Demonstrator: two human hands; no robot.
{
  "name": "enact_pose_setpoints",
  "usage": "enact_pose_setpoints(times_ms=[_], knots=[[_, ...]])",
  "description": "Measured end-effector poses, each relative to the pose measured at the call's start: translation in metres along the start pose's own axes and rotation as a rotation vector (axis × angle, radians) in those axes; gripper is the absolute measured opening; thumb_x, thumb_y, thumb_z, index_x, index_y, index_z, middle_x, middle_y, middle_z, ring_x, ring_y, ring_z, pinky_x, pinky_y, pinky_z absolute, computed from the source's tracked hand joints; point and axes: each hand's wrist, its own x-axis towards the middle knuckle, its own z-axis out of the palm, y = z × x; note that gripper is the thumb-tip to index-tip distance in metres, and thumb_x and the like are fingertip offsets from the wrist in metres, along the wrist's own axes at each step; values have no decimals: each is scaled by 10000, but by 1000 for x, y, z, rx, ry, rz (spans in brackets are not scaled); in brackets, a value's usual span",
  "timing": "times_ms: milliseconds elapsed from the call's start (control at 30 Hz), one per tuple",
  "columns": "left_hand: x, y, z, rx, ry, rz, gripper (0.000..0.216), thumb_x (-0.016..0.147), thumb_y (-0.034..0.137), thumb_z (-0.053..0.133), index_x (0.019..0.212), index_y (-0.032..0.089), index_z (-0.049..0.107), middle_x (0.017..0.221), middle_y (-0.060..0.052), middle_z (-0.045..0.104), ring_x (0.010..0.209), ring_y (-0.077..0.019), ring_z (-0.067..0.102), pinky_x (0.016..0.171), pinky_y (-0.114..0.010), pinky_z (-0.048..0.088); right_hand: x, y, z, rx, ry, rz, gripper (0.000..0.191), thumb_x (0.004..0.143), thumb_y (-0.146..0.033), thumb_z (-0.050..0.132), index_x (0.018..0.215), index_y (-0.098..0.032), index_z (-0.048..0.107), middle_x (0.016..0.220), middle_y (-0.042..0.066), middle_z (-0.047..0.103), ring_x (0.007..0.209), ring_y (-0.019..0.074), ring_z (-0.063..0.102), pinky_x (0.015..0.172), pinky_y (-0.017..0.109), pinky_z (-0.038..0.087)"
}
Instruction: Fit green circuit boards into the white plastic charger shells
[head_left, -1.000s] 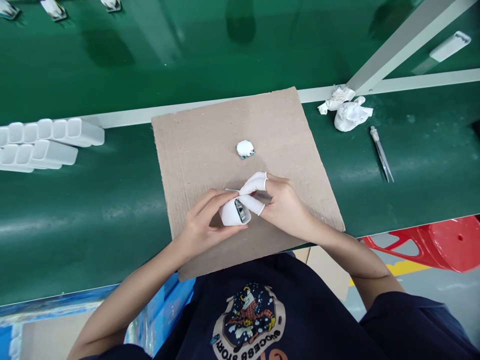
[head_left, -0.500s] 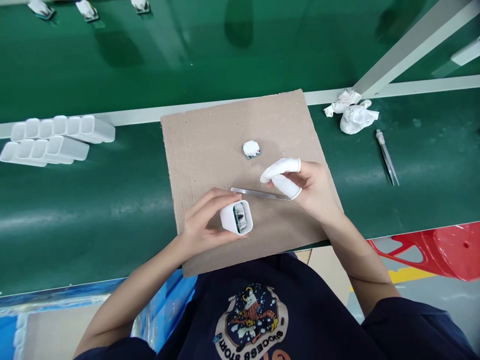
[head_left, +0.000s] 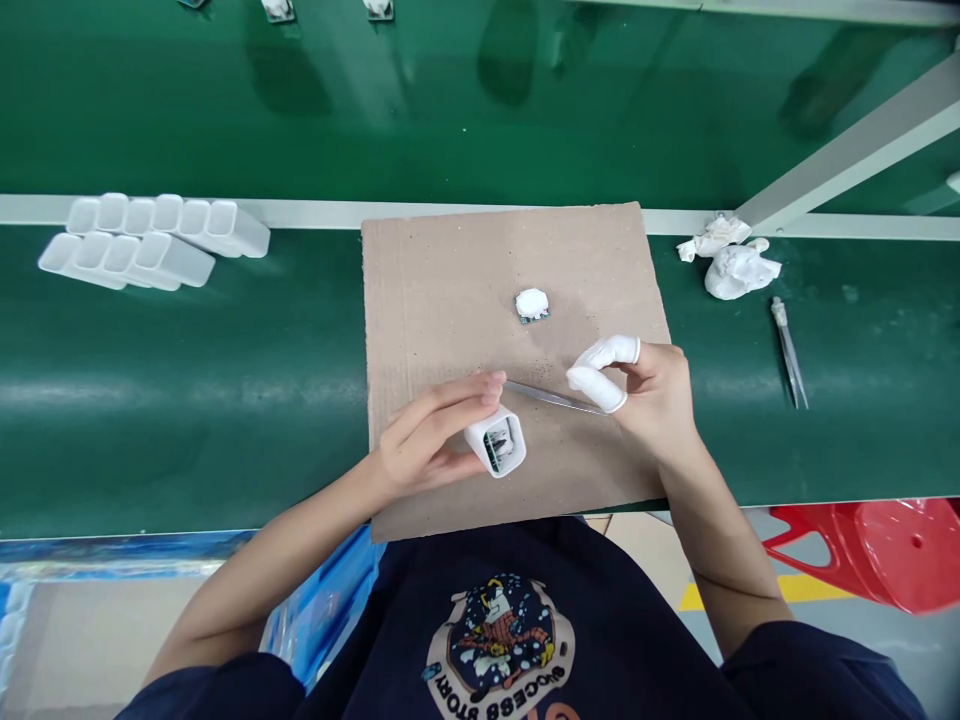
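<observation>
My left hand [head_left: 431, 440] is wrapped around a white plastic housing [head_left: 512, 462], its open end facing up and toward the right. Inside the housing show a green circuit board edge and some white and dark parts. White finger cots cover the thumb and index finger of my right hand [head_left: 637, 390]. Those two fingertips are pinched together, and whatever may be between them is too small to make out. Metal tweezers [head_left: 551, 396] lie on the cardboard sheet [head_left: 435, 290] between the hands. Beyond them sits a small circuit board with a white top [head_left: 532, 304].
Two rows of white housings [head_left: 169, 255] lie at the left. Crumpled white material [head_left: 739, 268] and a second pair of tweezers [head_left: 789, 352] are at the right on the green table [head_left: 862, 430]. Small boards [head_left: 279, 10] stand on the upper shelf. A red stool [head_left: 892, 550] is below right.
The camera view has shifted. My left hand has turned the housing a little and its fingers are straighter. My right hand has drawn slightly right, with thumb and index now pinched tighter.
</observation>
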Motion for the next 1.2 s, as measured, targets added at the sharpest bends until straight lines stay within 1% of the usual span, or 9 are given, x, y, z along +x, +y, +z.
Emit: enact_pose_setpoints(times_ms=[200,333,400,467,567,700,867,1033,1200], knots=[[-3,1,1,-39,-7,-12,561,851,231,733,1351,124,502,1163,-145,680,1073,-241,705,913,-352,630,2,3,-7,-93,21,44,480,932,-422,615,523,-199,499,491,-41,494,461,97,441,479,269,309],[-3,2,1,-85,-30,-65,555,833,219,750,1329,101,531,1172,-162,681,1072,-237,702,921,-329,616,4,5,-2,-100,-60,7,307,980,-383,513,727,-212,545,704,-11,590,648,135,563,626,276,433],[-3,1,1,-105,-28,-100,580,806,204,776,1327,108,539,1170,-159,686,1066,-244,702,909,-332,614,8,13,-9,-220,-20,4,184,962,-358,524,849,-219,567,837,7,640,766,151,618,722,286,487],[-3,1,1,-112,-25,-143,599,780,198,799,1320,127,549,1162,-148,692,1052,-246,704,889,-338,613,17,28,-30,-428,135,26,138,939,-342,546,930,-212,593,925,31,670,829,158,639,778,289,504],[-4,0,1,-135,-22,-228,599,752,188,822,1293,153,569,1136,-130,699,1027,-239,701,872,-339,603,35,56,-81,-688,394,103,180,928,-303,536,981,-158,627,961,109,669,846,195,614,825,350,480],[-6,-1,1,-191,-31,-347,585,763,216,814,1291,195,562,1137,-115,697,1033,-234,684,861,-356,598,50,94,-139,-948,541,217,74,804,-188,594,768,-132,626,836,189,614,930,316,529,797,448,414],[-5,-1,1,-202,-3,-387,537,797,272,785,1281,216,560,1107,-113,709,1006,-239,692,805,-364,612,39,123,-147,-1115,441,186,172,773,-201,567,606,-209,524,723,140,558,964,344,491,750,437,403],[-2,-1,-1,-184,31,-288,554,790,281,791,1286,176,568,1093,-136,715,990,-236,708,804,-349,617,25,134,-143,-1173,356,113,232,802,-311,612,598,-229,542,831,214,609,1076,400,475,790,494,395],[-3,1,-1,-187,60,-187,596,814,293,771,1344,178,527,1144,-145,702,1031,-240,713,843,-366,628,24,134,-149,-1193,309,83,147,803,-311,636,859,-184,683,1059,282,623,1185,442,458,849,546,396]])
